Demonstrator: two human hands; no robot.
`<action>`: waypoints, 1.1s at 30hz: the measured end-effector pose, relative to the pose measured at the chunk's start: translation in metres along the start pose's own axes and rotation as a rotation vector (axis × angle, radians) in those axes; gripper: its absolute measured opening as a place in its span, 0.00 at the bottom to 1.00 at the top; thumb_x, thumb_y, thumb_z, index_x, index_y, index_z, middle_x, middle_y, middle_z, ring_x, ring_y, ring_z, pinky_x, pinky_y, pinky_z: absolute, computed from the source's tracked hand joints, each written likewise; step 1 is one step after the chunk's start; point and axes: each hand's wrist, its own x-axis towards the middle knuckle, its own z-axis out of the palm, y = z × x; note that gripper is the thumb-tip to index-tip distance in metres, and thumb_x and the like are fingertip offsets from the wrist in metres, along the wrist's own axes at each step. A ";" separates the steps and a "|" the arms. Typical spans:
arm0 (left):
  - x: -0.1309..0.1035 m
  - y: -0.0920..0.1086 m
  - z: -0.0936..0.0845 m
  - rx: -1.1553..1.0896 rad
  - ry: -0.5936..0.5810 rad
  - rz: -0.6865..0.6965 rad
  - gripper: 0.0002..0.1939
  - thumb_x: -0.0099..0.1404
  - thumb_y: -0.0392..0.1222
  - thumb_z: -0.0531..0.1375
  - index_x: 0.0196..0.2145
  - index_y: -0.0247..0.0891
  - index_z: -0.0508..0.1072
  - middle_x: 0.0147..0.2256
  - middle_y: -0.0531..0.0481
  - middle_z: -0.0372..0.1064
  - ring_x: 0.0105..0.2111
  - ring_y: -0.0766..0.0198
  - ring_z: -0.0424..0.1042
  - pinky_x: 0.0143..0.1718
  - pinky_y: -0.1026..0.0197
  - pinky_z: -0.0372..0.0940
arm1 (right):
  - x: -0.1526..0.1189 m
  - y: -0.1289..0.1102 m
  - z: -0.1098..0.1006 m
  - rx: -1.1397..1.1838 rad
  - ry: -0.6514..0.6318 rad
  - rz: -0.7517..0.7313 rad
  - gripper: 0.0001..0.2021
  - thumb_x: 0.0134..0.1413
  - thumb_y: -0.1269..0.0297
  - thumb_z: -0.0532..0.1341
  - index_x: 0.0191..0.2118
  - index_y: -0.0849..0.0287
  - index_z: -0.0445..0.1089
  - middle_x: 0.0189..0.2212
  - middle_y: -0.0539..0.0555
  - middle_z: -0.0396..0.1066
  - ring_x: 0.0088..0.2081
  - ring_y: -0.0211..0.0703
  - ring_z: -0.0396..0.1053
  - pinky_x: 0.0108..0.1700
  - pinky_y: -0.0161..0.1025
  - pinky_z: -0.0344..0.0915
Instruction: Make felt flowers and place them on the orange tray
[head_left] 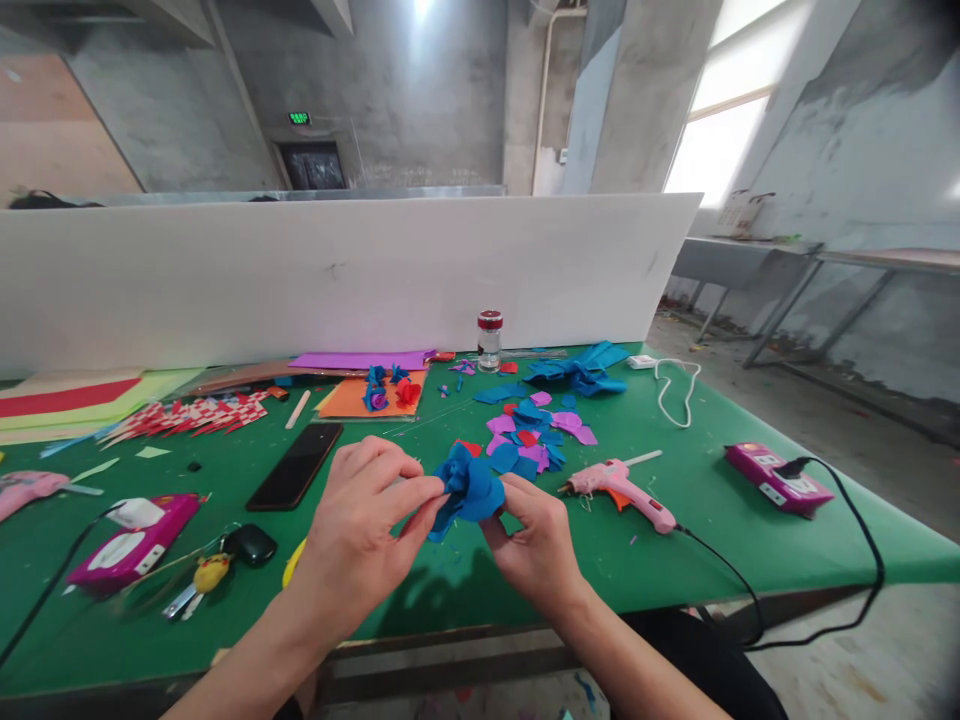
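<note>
A blue paper flower (469,482) with ruffled petals is held between both hands above the near part of the green table (675,430). My left hand (367,505) pinches its left edge with thumb and forefinger. On the other side, my right hand (536,540) grips a petal at the lower right. Just beyond the flower lies a scatter of cut petals, blue (514,460), purple (574,425) and red. A pink glue gun (622,490) rests to the right of my right hand, a pale glue stick poking from it.
Left of my hands are a black phone (296,467), keys with a yellow charm (211,572) and a purple pack (135,545). Small finished flowers (386,385) sit on orange paper. A red-lidded jar (490,342) stands near the white board (337,280). The glue gun's cord trails off the right edge.
</note>
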 end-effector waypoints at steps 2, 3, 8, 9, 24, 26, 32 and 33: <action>0.000 0.001 0.002 -0.018 0.006 -0.013 0.05 0.62 0.33 0.60 0.33 0.41 0.75 0.30 0.50 0.71 0.35 0.60 0.66 0.39 0.54 0.62 | 0.000 0.000 0.000 0.002 0.005 -0.004 0.10 0.51 0.76 0.55 0.23 0.58 0.66 0.21 0.48 0.62 0.25 0.37 0.61 0.27 0.32 0.56; 0.000 0.001 0.003 -0.038 0.003 -0.030 0.04 0.62 0.34 0.61 0.33 0.41 0.74 0.30 0.50 0.71 0.35 0.60 0.67 0.39 0.55 0.63 | -0.001 0.000 0.000 -0.004 0.005 -0.008 0.10 0.51 0.76 0.55 0.23 0.58 0.66 0.21 0.48 0.63 0.25 0.37 0.61 0.27 0.32 0.56; 0.000 0.002 0.009 -0.110 -0.004 -0.144 0.03 0.61 0.39 0.63 0.30 0.40 0.72 0.30 0.50 0.71 0.33 0.60 0.67 0.37 0.56 0.64 | -0.004 0.001 0.001 -0.056 -0.016 -0.025 0.10 0.52 0.76 0.56 0.25 0.58 0.68 0.23 0.50 0.65 0.26 0.37 0.63 0.28 0.32 0.56; 0.000 0.002 0.010 -0.117 0.001 -0.164 0.04 0.61 0.39 0.63 0.30 0.40 0.72 0.29 0.51 0.71 0.33 0.61 0.67 0.36 0.57 0.64 | -0.004 0.001 0.001 -0.066 -0.021 -0.027 0.10 0.52 0.76 0.55 0.25 0.58 0.68 0.23 0.50 0.66 0.26 0.37 0.63 0.29 0.32 0.57; -0.005 0.014 0.019 -0.152 0.102 -0.251 0.04 0.60 0.36 0.63 0.30 0.40 0.71 0.30 0.53 0.71 0.33 0.65 0.69 0.36 0.62 0.65 | -0.007 0.001 0.005 -0.150 0.021 -0.055 0.10 0.52 0.76 0.56 0.23 0.59 0.64 0.21 0.49 0.62 0.24 0.36 0.59 0.27 0.32 0.52; -0.005 0.014 0.021 -0.135 0.107 -0.254 0.03 0.60 0.37 0.64 0.30 0.40 0.71 0.30 0.53 0.71 0.33 0.64 0.69 0.36 0.62 0.65 | -0.007 0.000 0.005 -0.153 0.028 -0.061 0.10 0.52 0.76 0.56 0.23 0.59 0.63 0.21 0.48 0.61 0.24 0.35 0.59 0.27 0.32 0.52; -0.005 0.015 0.023 -0.086 0.134 -0.287 0.05 0.61 0.38 0.62 0.28 0.40 0.71 0.28 0.54 0.70 0.31 0.64 0.69 0.36 0.60 0.64 | -0.006 -0.002 0.006 -0.135 0.014 -0.072 0.09 0.53 0.76 0.55 0.25 0.59 0.66 0.22 0.50 0.65 0.25 0.36 0.61 0.28 0.32 0.55; -0.005 0.015 0.023 -0.083 0.135 -0.283 0.05 0.61 0.38 0.62 0.28 0.40 0.71 0.28 0.54 0.70 0.31 0.64 0.69 0.36 0.60 0.64 | -0.006 -0.001 0.007 -0.131 0.009 -0.065 0.09 0.53 0.76 0.55 0.25 0.59 0.66 0.23 0.50 0.66 0.26 0.37 0.62 0.29 0.32 0.56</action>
